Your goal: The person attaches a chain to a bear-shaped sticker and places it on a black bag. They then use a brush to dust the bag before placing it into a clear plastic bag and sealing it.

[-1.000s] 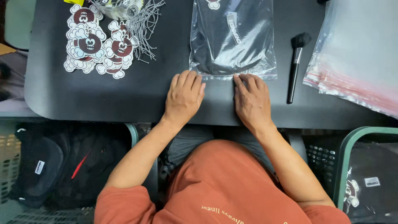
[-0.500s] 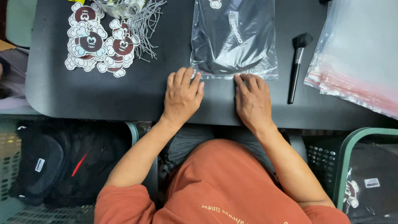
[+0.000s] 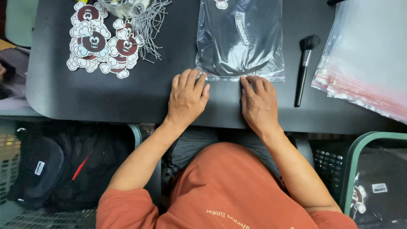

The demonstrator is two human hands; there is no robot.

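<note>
left hand (image 3: 186, 99) slid slightly up, fingertips reaching clear bag (image 3: 240, 40) edge

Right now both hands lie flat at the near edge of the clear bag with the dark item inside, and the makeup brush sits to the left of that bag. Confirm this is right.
Not quite. The head view shows the left hand and right hand flat at the near edge of the clear bag, but the makeup brush lies to the right of it, not the left.

Die-cut tags (image 3: 99, 40): table's ten o'clock.
String loops (image 3: 150, 23): eleven o'clock.
Brush (image 3: 304, 68): two o'clock.
Clear bags (image 3: 366, 59): three o'clock.
</note>
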